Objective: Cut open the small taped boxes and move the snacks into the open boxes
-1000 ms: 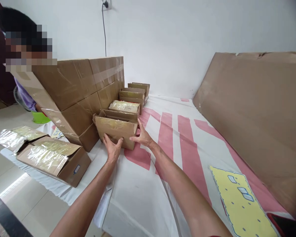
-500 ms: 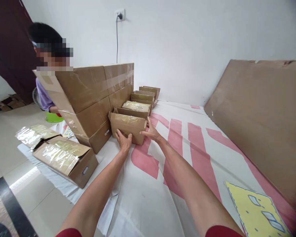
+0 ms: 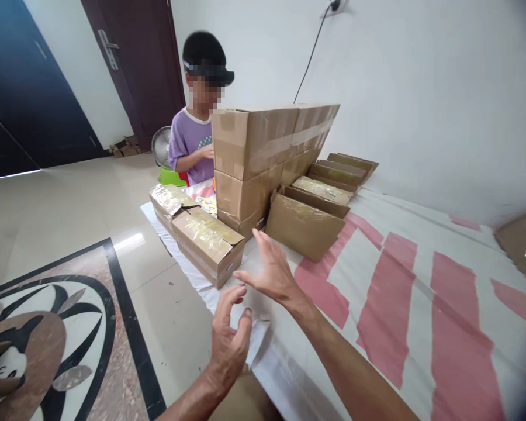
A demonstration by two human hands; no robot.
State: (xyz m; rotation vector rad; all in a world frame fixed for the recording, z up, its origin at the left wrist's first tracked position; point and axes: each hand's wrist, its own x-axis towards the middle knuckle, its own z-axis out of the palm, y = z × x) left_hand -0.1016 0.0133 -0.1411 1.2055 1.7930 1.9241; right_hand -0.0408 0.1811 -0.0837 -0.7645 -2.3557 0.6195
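My left hand [image 3: 231, 336] hangs in the air by the near table edge, fingers curved and apart, with nothing in it. Higher and to the right, my right hand [image 3: 272, 269] is spread over the white and pink cloth, also without anything in it. Closest to both hands is a taped carton [image 3: 208, 240] along the table's left edge, apart from the fingertips. An open-topped carton [image 3: 304, 225] stands beyond my right hand, at the front of a row of cartons [image 3: 324, 190]. Next to that row rises a wall of stacked closed cartons [image 3: 267, 143].
Across the stack stands a person in a purple shirt [image 3: 193, 146], one hand partly hidden by the boxes. A fan [image 3: 161, 146] stands behind. A large cardboard sheet [image 3: 521, 245] leans at the right. A patterned floor inlay [image 3: 70, 339] lies lower left.
Both hands have let go of the open-topped carton and drawn back toward me. The view has turned left, showing more of the floor, the doors and the other person.
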